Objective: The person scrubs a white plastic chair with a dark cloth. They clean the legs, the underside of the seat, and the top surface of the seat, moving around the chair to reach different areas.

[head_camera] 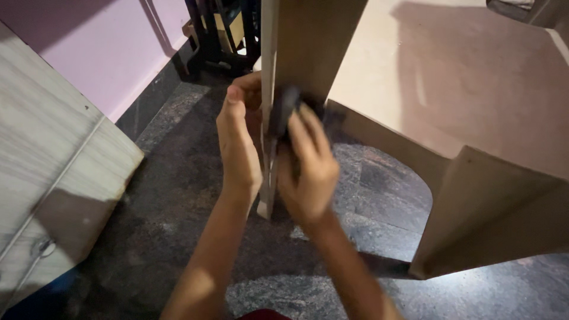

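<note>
Furniture is crowding the dark stone floor (195, 172): a pale laminated panel (53, 172) is leaning at left, and a brown board table (468, 112) is standing at right. Between them an upright board (268, 118) is rising. The left hand (238, 145) is bracing its edge, fingers curled around it. The right hand (308, 166) is gripping a dark pad (283, 109), pressing it against the board's edge.

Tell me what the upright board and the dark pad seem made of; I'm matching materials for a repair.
The upright board looks like raw fibreboard or plywood: matte tan face, pale unfinished edge, no grain visible. The dark pad, pressed on that edge by the right hand, looks like a black sponge or abrasive block, too blurred to tell. The left hand steadies the board.
</note>
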